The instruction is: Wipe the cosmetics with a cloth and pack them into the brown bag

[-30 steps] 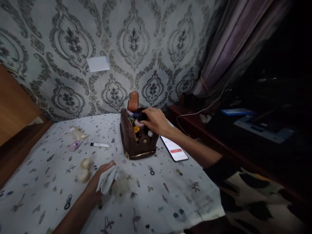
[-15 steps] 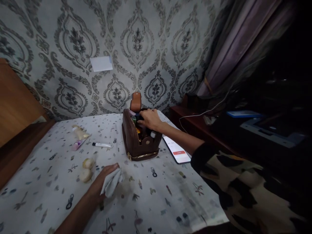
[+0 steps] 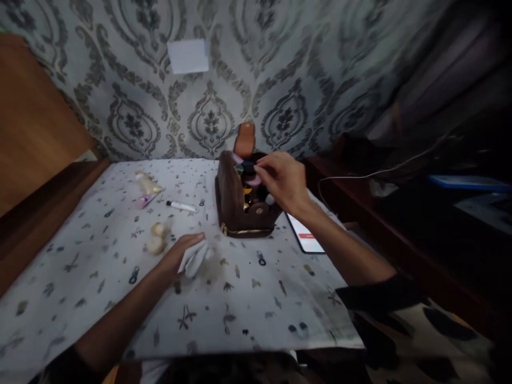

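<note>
An upright brown toiletry bag [image 3: 234,210] stands unzipped near the wall, with its tan flap [image 3: 245,140] raised at the back. Bottles and other small items show inside, among them an orange one. Above the bag's opening, my right hand [image 3: 284,178] has its thumb and fingers pinched together. A dark item lies at the fingertips, too dim and blurred to name. My left hand [image 3: 182,253] rests on the table in front of the bag, closed on a crumpled white cloth [image 3: 196,257].
Left of the bag lie a white pen-like tube [image 3: 182,206], a cream tube [image 3: 148,184], a small purple-capped tube [image 3: 144,200] and two round cream-coloured items [image 3: 157,244]. A lit phone [image 3: 312,242] lies right of the bag on the patterned tablecloth [image 3: 248,304].
My right hand has risen from inside the bag to above its opening, fingers now pinched. My left hand keeps the cloth. The view has tilted down and shifted left.
</note>
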### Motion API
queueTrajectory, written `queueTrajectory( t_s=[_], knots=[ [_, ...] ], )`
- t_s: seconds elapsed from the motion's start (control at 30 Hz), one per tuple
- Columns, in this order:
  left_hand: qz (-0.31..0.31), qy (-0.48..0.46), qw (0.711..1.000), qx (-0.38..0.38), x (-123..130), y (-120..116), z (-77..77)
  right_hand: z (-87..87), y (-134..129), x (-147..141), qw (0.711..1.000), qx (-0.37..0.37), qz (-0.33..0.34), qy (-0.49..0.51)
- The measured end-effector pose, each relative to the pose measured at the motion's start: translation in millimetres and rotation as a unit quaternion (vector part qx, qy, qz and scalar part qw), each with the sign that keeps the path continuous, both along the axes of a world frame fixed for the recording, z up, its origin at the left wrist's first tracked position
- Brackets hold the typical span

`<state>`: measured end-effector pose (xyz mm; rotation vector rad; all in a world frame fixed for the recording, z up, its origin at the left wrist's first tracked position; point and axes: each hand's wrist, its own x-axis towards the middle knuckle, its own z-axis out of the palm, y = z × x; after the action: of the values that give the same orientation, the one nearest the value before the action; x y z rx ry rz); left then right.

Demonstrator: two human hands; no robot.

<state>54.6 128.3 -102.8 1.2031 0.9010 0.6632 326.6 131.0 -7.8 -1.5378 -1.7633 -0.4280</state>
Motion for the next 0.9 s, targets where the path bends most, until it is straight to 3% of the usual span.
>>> queueTrajectory(
  t_s=[0.07, 0.17, 0.23, 0.3, 0.37, 0.47, 0.53, 0.6, 0.73, 0.83, 0.9],
  knots=[
    [-0.032, -0.023, 0.999, -0.024, 0.0, -1.4, 2.7, -9.3, -17.6, -18.1, 0.995, 0.044, 0.073, 0.044],
    [-0.040, -0.027, 0.999, -0.017, -1.9, -0.3, 8.7, -30.3, -40.6, -49.8, 0.981, 0.040, 0.171, 0.080],
    [-0.002, -0.033, 0.999, 0.023, -7.7, 5.8, 14.0, -48.3, -49.8, -70.0, 0.970, 0.001, 0.218, 0.102],
    [0.083, -0.025, 0.992, 0.093, -19.5, 17.8, 19.0, -66.7, -53.0, -87.2, 0.956, -0.059, 0.248, 0.142],
    [0.187, 0.036, 0.963, 0.193, -37.0, 34.3, 22.8, -82.5, -51.6, -101.2, 0.939, -0.121, 0.258, 0.193],
    [0.262, 0.230, 0.869, 0.351, -65.9, 57.6, 25.0, -100.2, -46.9, -118.0, 0.904, -0.217, 0.262, 0.260],
    [0.244, 0.366, 0.809, 0.390, -78.8, 66.1, 23.8, -109.8, -44.8, -127.0, 0.882, -0.259, 0.260, 0.296],
    [0.177, 0.473, 0.775, 0.380, -82.1, 67.9, 20.8, -119.1, -44.5, -133.4, 0.867, -0.277, 0.253, 0.327],
    [0.047, 0.578, 0.737, 0.347, -68.2, 59.6, 14.6, -134.9, -46.9, -137.0, 0.849, -0.288, 0.246, 0.369],
    [0.031, 0.595, 0.722, 0.353, -58.4, 54.1, 12.4, -138.4, -48.8, -134.8, 0.846, -0.286, 0.242, 0.380],
    [0.030, 0.581, 0.726, 0.367, -56.0, 53.6, 10.6, -136.7, -49.8, -133.2, 0.842, -0.284, 0.247, 0.387]
  ],
)
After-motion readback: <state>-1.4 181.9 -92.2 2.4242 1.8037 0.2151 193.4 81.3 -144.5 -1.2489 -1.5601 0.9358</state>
